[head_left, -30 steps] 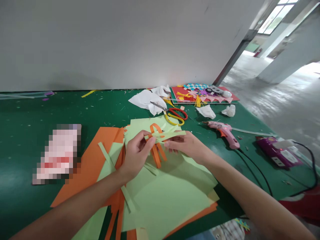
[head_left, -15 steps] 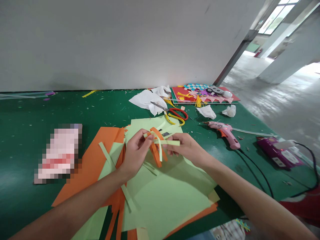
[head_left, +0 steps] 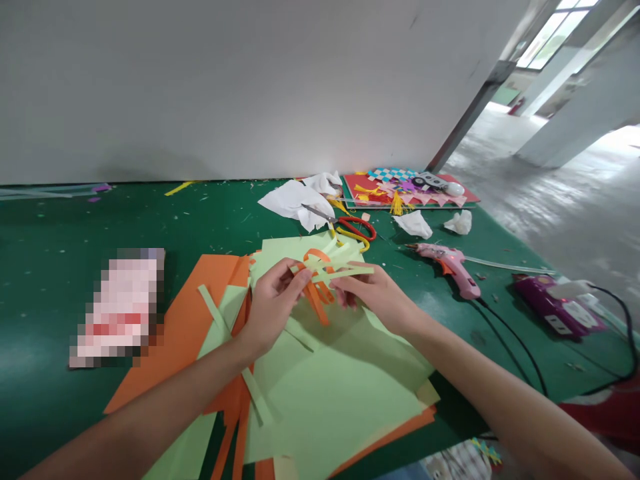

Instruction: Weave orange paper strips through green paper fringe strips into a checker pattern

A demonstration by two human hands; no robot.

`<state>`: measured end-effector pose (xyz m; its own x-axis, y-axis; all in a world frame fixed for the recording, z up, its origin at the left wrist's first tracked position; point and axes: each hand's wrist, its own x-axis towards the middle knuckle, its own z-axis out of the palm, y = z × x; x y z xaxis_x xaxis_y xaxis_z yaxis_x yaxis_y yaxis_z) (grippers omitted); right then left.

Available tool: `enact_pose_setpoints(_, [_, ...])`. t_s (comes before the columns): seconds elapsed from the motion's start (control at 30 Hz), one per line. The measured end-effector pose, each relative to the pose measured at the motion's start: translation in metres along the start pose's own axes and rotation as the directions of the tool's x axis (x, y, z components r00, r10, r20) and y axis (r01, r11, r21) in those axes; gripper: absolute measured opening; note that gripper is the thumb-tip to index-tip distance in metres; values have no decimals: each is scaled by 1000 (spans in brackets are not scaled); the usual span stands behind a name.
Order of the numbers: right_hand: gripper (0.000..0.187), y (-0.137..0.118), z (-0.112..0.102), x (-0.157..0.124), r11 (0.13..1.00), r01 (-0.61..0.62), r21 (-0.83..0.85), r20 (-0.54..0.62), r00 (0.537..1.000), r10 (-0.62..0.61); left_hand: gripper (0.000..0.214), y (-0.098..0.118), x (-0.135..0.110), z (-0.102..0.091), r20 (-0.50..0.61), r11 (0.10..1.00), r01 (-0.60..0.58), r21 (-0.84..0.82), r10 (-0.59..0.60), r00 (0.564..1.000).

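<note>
Between my two hands is a small weave of orange and pale green paper strips [head_left: 316, 308], held above the paper sheets. My left hand [head_left: 276, 297] pinches its left side between thumb and fingers. At the right side, my right hand [head_left: 367, 293] has its fingers closed around the strips, with green ends sticking out over the thumb. Some fingertips are hidden behind the weave. Pale green sheets [head_left: 330, 387] lie under both hands. To the left, an orange sheet [head_left: 175, 327] carries a loose green strip [head_left: 213, 307].
Red and yellow-handled scissors [head_left: 357, 227] lie beyond my hands beside crumpled white tissue [head_left: 295, 200]. A pink glue gun [head_left: 453, 263] rests at the right, its cord running past a purple power socket [head_left: 557, 303]. Paper crafts cover a red board [head_left: 470, 195] near the wall. A blurred-out object [head_left: 117, 307] lies left.
The green strip ends near my right hand have swung up and to the right. The orange strips have turned slightly, and my right thumb has shifted on them.
</note>
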<state>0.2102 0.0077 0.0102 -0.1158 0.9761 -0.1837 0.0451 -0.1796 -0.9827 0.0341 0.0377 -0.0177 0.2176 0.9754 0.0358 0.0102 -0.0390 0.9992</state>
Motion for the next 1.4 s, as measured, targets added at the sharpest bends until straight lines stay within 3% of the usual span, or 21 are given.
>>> enact_pose_setpoints(0.27, [28, 0, -2, 1, 998, 29, -62, -20, 999, -30, 20, 6, -3, 3, 108, 999, 25, -39, -20, 994])
enact_pose_setpoints(0.47, [26, -1, -3, 0, 954, 22, -298, -90, 995, -51, 20, 3, -1, 2, 62, 999, 12, -51, -9, 998])
enact_pose_setpoints(0.63, [21, -1, -2, -1, 901, 74, -427, -146, 978, -149, 20, 1, 1, 3, 45, 995, 5, -101, -1, 999])
enact_pose_setpoints(0.8, [21, 0, -3, 0, 874, 88, -479, -129, 977, -169, 19, 1, 2, 2, 56, 986, 15, -163, -6, 998])
enact_pose_setpoints(1.0, [23, -3, -8, 0, 904, 153, -400, -39, 982, -184, 22, -1, 5, 1, -20, 980, 9, -198, -13, 1000])
enact_pose_setpoints(1.13, [24, -4, -12, -1, 928, 138, -346, 11, 990, -143, 22, -3, 7, 1, -69, 980, -11, -201, -3, 998])
enact_pose_setpoints(1.3, [21, -2, -13, 1, 879, 105, -465, -6, 993, -121, 22, -1, 7, 0, -43, 971, 24, -239, -36, 998])
enact_pose_setpoints(1.4, [22, -2, -13, 2, 895, 95, -437, 50, 995, -81, 21, -1, 7, 0, -35, 971, 22, -236, -31, 999])
